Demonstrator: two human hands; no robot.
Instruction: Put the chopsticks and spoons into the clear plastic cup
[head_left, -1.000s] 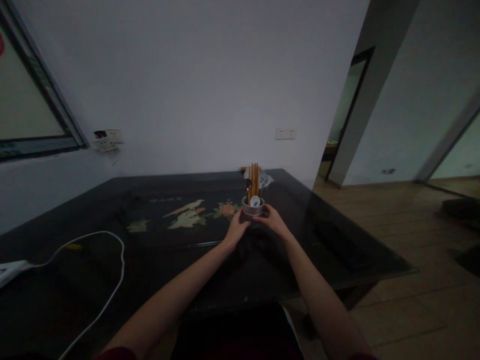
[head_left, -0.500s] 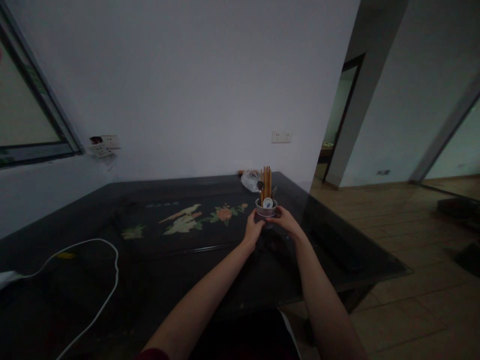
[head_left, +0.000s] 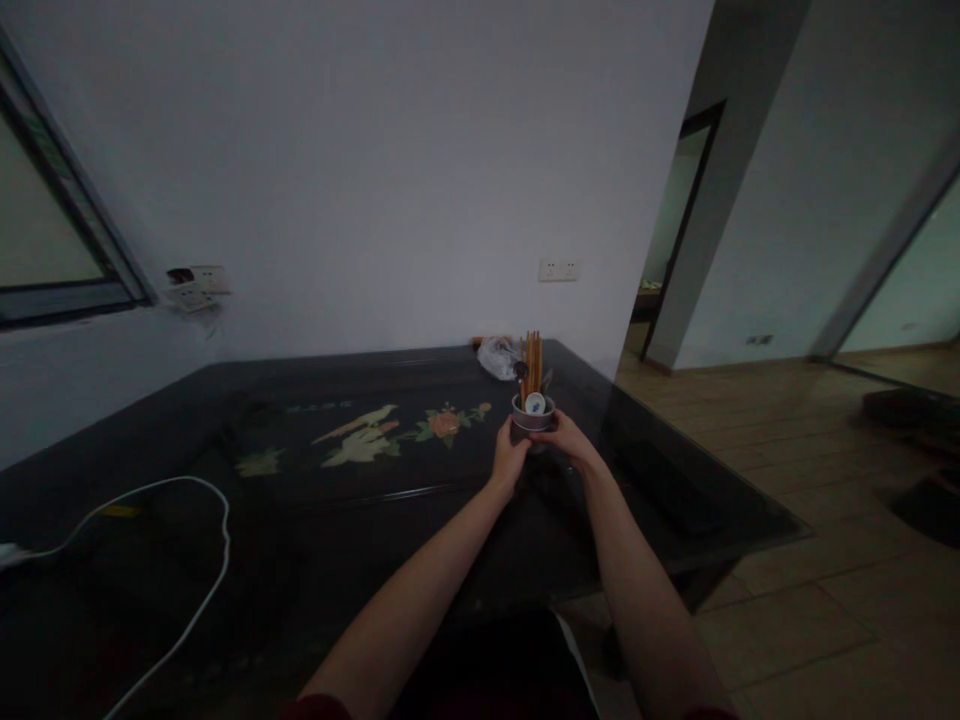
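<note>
A small round utensil cup [head_left: 533, 415] stands on the dark lacquered table [head_left: 225, 540] with a painted bird and flowers. Wooden chopsticks [head_left: 532, 362] and a white spoon with a blue mark [head_left: 535, 403] stick up out of it. My left hand [head_left: 509, 457] is wrapped round the cup's left side. Cupping its right side, my right hand [head_left: 567, 441] has its fingers curled against the wall of the cup. Both forearms reach forward from the bottom of the view.
A crumpled clear plastic bag [head_left: 497, 356] lies behind the cup near the wall. A white cable [head_left: 202, 500] loops across the table's left part. The table's right edge drops to a wooden floor [head_left: 810, 560]. Wall sockets [head_left: 559, 269] sit above the table.
The cup and both hands have shifted right in the view since a second ago, mostly as the camera turned. The grip on the cup looks the same.
</note>
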